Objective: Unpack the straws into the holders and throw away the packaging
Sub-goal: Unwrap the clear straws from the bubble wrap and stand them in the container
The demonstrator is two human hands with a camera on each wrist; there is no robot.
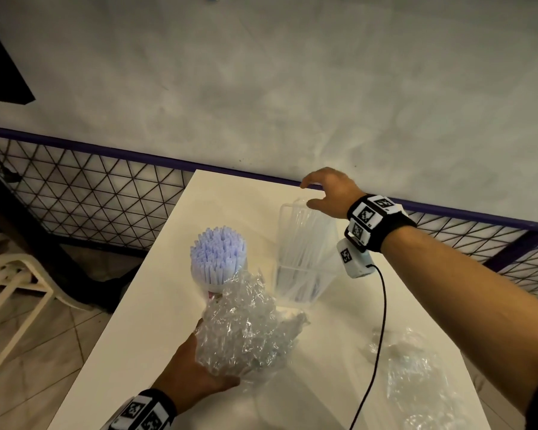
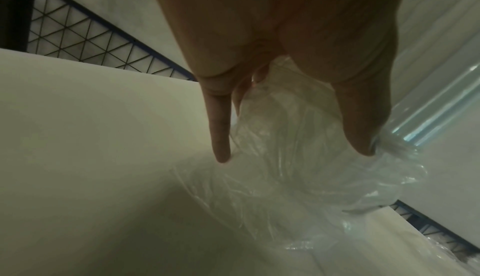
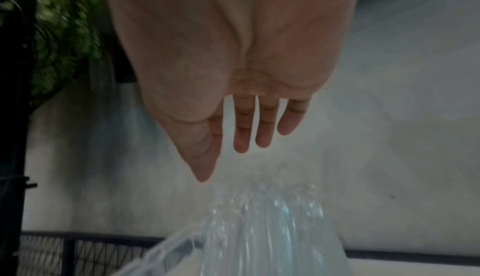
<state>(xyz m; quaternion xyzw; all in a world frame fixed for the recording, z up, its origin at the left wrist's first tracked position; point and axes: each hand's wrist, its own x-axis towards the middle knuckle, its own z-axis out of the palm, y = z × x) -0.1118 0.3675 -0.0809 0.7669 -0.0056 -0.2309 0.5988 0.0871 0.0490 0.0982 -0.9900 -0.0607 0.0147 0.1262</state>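
On the white table [image 1: 156, 305] stands a holder packed with white and pale blue straws [image 1: 218, 259]. To its right a clear holder [image 1: 305, 280] carries a bundle of clear straws [image 1: 305, 231] that leans toward the far side. My left hand [image 1: 205, 361] grips a crumpled clear packaging wrap [image 1: 246, 330] at the near side of the table; its fingers [image 2: 219, 132] curl round the wrap [image 2: 298, 167]. My right hand [image 1: 308, 193] hovers just above the clear straws' tops, holding nothing, with its fingers [image 3: 241, 132] straight over the straws [image 3: 272, 229].
A second crumpled clear wrap [image 1: 416, 377] lies on the table's near right. A black cable [image 1: 379, 321] hangs from my right wrist across the table. A wire mesh fence [image 1: 90, 187] and grey wall run behind; a white chair [image 1: 13, 290] stands left.
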